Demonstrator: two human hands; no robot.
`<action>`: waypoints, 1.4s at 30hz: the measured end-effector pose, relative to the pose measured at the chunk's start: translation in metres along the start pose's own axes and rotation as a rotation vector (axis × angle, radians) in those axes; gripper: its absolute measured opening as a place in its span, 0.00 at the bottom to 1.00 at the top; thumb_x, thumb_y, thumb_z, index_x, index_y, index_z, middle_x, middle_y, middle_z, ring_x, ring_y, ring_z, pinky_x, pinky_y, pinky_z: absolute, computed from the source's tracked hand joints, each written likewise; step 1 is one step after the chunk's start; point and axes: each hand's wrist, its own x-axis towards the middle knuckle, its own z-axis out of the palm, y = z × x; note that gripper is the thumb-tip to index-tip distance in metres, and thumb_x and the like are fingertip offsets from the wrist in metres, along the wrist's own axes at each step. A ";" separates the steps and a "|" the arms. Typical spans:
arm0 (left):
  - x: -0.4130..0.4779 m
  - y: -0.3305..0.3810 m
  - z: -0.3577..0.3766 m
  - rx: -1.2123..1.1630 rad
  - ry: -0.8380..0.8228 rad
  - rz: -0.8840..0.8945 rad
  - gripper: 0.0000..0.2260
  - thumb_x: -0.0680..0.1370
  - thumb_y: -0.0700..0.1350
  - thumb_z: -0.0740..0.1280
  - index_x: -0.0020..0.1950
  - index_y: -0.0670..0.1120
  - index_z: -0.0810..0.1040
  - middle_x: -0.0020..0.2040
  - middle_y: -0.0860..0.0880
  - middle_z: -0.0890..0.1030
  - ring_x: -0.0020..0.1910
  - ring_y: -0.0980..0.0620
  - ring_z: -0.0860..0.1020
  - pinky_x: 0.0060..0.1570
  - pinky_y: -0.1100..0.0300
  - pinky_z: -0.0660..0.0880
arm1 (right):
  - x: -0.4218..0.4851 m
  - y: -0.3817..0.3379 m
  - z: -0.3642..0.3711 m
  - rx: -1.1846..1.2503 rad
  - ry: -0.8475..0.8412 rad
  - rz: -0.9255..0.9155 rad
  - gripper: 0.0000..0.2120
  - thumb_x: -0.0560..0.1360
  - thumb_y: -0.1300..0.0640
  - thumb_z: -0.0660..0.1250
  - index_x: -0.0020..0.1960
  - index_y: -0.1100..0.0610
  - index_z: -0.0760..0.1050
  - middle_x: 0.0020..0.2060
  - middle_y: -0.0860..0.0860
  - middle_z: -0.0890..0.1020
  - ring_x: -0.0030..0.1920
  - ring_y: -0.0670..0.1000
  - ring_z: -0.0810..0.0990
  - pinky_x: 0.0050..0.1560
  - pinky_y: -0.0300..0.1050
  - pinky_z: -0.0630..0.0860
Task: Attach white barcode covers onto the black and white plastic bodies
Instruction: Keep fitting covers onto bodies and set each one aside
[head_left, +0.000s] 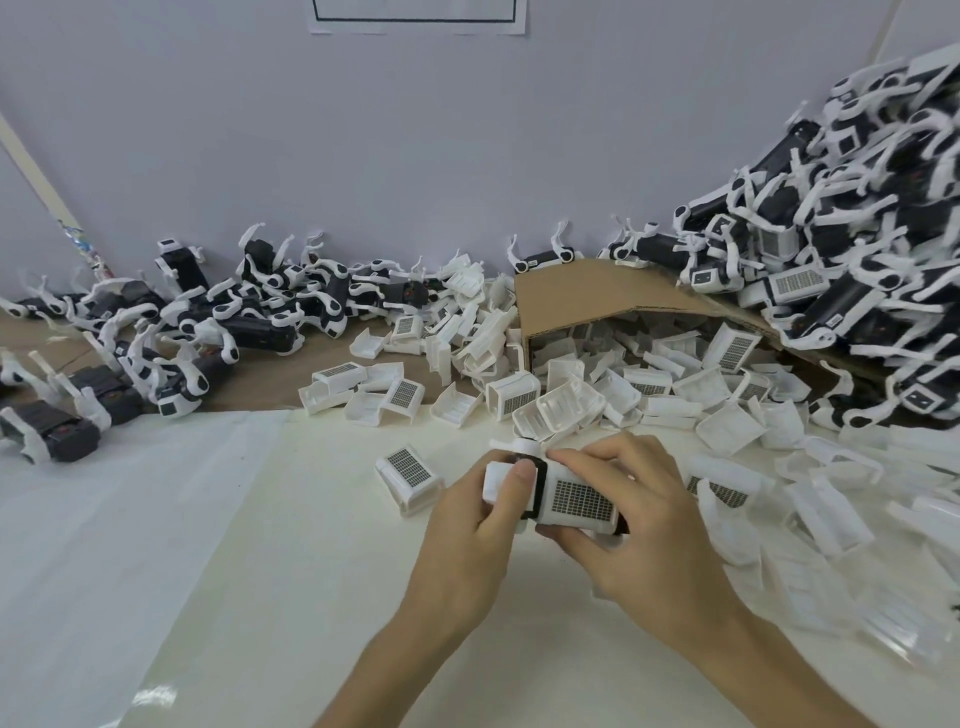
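Right now both hands meet low over the near middle of the bench (311, 545), sharing one piece. The left hand (467, 525) grips the white end of a black and white body (497, 480), thumb laid across its top. The right hand (639, 514) pinches a white barcode cover (579, 501), fingers curled over its far edge and thumb under the near one. The cover's long axis runs left to right, in line with the body, and its left edge touches the body's black band. Seating it, I judge, turns on that line: the right hand pushing leftward against the left. Whether it is fully home I cannot tell. A spare cover (408, 470) lies just left of the hands.
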 end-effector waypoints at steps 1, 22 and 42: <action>0.000 -0.001 0.001 0.013 0.025 0.009 0.12 0.78 0.61 0.57 0.44 0.61 0.78 0.33 0.60 0.79 0.28 0.62 0.74 0.31 0.67 0.71 | -0.001 0.000 0.001 -0.026 0.025 -0.031 0.26 0.63 0.55 0.83 0.60 0.57 0.81 0.47 0.47 0.77 0.50 0.47 0.72 0.49 0.47 0.75; 0.006 -0.004 0.000 0.268 0.160 0.038 0.24 0.75 0.67 0.49 0.35 0.50 0.70 0.32 0.50 0.79 0.32 0.54 0.75 0.39 0.51 0.72 | -0.001 -0.003 0.010 -0.169 0.099 -0.146 0.23 0.74 0.45 0.71 0.55 0.65 0.83 0.42 0.53 0.81 0.43 0.54 0.77 0.56 0.38 0.73; -0.004 -0.001 -0.005 0.472 0.188 0.253 0.09 0.76 0.64 0.55 0.47 0.60 0.66 0.30 0.60 0.77 0.31 0.59 0.76 0.31 0.68 0.66 | -0.001 -0.001 0.002 -0.139 -0.044 -0.069 0.25 0.61 0.61 0.84 0.56 0.62 0.82 0.46 0.51 0.80 0.48 0.50 0.75 0.52 0.36 0.72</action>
